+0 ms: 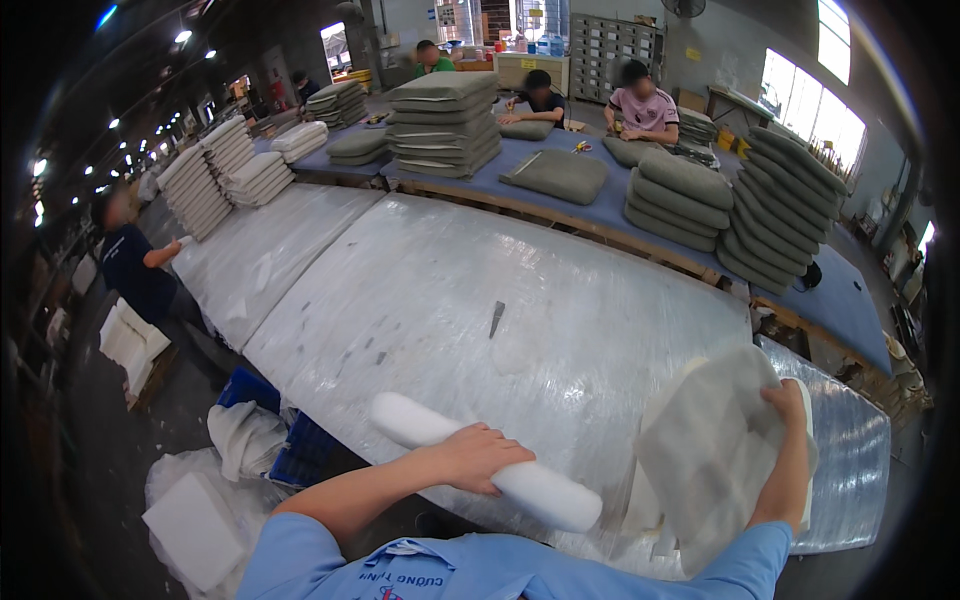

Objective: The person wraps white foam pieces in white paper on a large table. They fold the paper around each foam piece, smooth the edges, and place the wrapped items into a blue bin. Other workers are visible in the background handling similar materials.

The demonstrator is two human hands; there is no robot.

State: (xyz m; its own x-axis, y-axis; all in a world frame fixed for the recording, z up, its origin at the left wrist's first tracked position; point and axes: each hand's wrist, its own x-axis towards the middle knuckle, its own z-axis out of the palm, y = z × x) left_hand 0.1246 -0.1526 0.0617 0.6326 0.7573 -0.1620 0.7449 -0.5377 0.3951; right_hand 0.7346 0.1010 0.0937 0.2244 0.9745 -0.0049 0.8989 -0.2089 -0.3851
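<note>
My left hand (476, 458) grips a white foam cushion (560, 497) with rounded ends, fingers wrapped over its upper edge. The cushion is held on edge above the near side of the table. To the right, my right hand (788, 402) pinches the edge of a light grey cloth piece (705, 450), lifting it so that it hangs in a curve. Paler pieces (645, 497) lie partly hidden beneath the cloth; I cannot tell whether they are fabric or foam.
The table (400, 290) is covered in clear plastic film. On the blue tables beyond it stand stacks of grey-green cushions (445, 125), with several people working there. At left, a person (140, 260) stands by white stacks (195, 190). A blue crate (300, 450) holds white cloth.
</note>
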